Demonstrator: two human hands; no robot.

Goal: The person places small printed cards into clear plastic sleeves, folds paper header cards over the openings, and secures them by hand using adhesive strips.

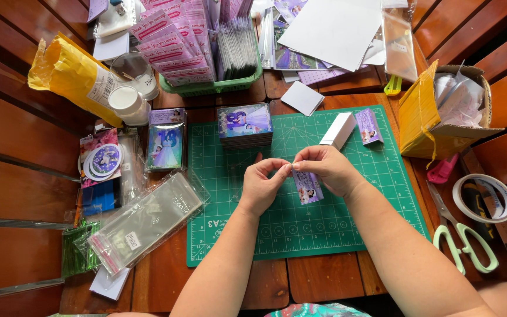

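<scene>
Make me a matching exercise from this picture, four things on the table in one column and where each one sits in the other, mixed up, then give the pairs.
Things:
1. Small purple printed card
2. White-handled scissors
3. Yellow padded mailer bag
4. Stack of purple photo cards

Places:
A. Far left corner of the green cutting mat
B. Right of the mat, on the wooden table
C. Pinched between left hand and right hand
D. Far left of the table

Pairs: 1-C, 2-B, 3-D, 4-A
</scene>
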